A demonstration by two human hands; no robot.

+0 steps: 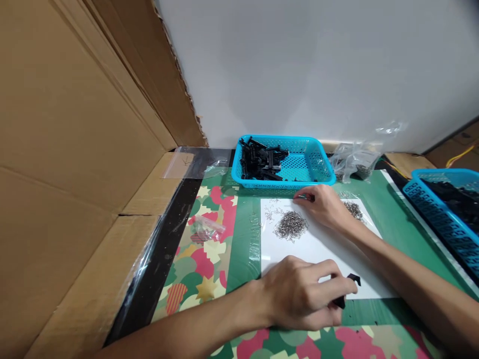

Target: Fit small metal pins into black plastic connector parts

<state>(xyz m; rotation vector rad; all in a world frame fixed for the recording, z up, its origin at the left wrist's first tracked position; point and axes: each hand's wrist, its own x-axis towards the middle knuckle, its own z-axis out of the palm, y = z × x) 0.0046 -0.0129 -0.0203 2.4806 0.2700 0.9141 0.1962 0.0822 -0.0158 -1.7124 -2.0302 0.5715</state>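
My left hand (307, 294) is closed around a black plastic part (354, 279), which pokes out past the fingers over the lower edge of a white sheet (325, 254). Much of that part is hidden by the fingers. Farther up, my right hand (324, 204) is at the sheet's top edge with its fingertips pressed together; whatever they may hold is too small to make out. A pile of tiny bent metal pieces (291, 226) lies left of my right hand, with a few strays beside it. A second metal pile (353, 211) is partly hidden behind my right wrist.
A blue basket (284, 185) with black plastic parts (262, 162) stands against the wall. Another blue basket (430, 174) is at the right. Clear bags (355, 162) lie at the back, a small plastic bag (209, 229) on the left. Cardboard (75, 149) walls the left side.
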